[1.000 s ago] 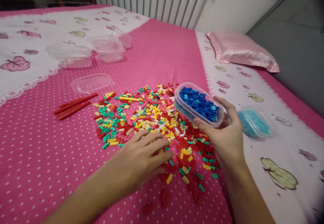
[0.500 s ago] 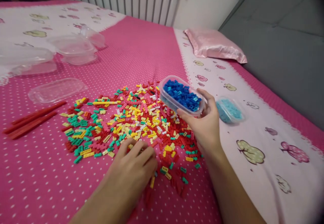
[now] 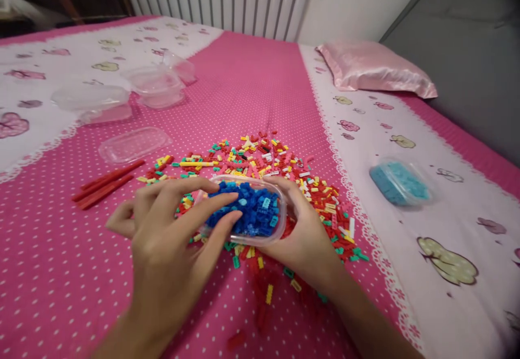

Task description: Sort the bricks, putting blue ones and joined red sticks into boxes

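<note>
A clear plastic tub (image 3: 280, 230) full of small blue building bricks (image 3: 254, 210) is held by my right hand (image 3: 306, 240), whose thumb and fingers grip its right end. Over the tub's left side reaches my left hand (image 3: 170, 234). Its thumb and index fingertips hover at the blue bricks, a small gap between them, and I see nothing held there; the other fingers are spread. Beneath and around the tub lies a loose pile of red, yellow, green, white and pink bricks (image 3: 325, 202), partly hidden by the hands and tub.
A clear tub of light-blue bricks (image 3: 400, 183) stands at the right. On the left are long red strips (image 3: 108, 185), a clear lid (image 3: 134, 145) and several clear containers (image 3: 152, 83). A pink pillow (image 3: 374, 69) lies at the back right of the bed.
My left hand has risen from the brick pile to the blue bricks in the tub. My right hand has brought the tub lower and closer, toward the left hand.
</note>
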Motion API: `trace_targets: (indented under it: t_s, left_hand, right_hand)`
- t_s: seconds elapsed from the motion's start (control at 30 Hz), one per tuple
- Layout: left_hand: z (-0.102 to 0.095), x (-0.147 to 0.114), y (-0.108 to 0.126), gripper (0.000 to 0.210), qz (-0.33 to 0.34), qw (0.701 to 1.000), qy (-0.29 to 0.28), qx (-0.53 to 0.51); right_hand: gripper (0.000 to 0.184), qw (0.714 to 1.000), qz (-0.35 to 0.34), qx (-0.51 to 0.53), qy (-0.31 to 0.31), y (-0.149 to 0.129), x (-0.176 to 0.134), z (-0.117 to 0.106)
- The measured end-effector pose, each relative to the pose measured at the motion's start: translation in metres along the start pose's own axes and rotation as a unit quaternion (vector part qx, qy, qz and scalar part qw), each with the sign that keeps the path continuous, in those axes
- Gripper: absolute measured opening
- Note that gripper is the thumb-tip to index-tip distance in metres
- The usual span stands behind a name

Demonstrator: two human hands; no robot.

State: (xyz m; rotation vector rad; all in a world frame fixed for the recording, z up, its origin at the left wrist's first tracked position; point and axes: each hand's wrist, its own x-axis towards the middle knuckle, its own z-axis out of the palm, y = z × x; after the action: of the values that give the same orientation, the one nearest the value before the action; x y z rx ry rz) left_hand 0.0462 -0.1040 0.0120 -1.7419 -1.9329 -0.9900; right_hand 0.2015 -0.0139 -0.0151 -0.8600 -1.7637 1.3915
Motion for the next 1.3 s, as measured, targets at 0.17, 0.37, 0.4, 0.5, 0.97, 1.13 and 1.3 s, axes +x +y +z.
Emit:
trace_targets:
  t_s: [0.17, 0.37, 0.4, 0.5, 0.97, 1.13, 1.3]
  left_hand:
    - [0.004, 0.004, -0.023, 0.019, -0.09, 0.994, -0.016, -0.064]
    - [0.027, -0.014, -0.061, 0.063, -0.054, 0.969, -0.238, 0.038]
    - [0.03, -0.019, -0.059, 0.064, -0.037, 0.96, -0.271, 0.055]
    - [0.033, -0.026, -0.042, 0.065, 0.015, 0.944, -0.323, 0.063]
    - [0.03, -0.03, -0.013, 0.07, 0.249, 0.891, -0.355, -0.131]
    - [0.033, -0.032, -0.008, 0.035, 0.232, 0.919, -0.303, -0.102]
    - [0.031, -0.03, -0.013, 0.021, 0.127, 0.961, -0.245, 0.016]
  right_hand:
    - [0.077, 0.996, -0.023, -0.001, 0.087, 0.002, 0.006, -0.02]
    - [0.082, 0.952, -0.067, -0.044, 0.296, 0.012, 0.017, -0.051]
    - [0.083, 0.952, -0.063, -0.041, 0.298, 0.014, 0.018, -0.052]
    - [0.084, 0.963, -0.042, -0.029, 0.266, 0.014, 0.016, -0.045]
    - [0.087, 0.961, -0.059, -0.069, 0.262, 0.014, 0.01, -0.039]
    - [0.091, 0.963, -0.041, -0.066, 0.26, 0.013, 0.009, -0.036]
    - [0.092, 0.96, -0.031, -0.063, 0.269, 0.012, 0.008, -0.036]
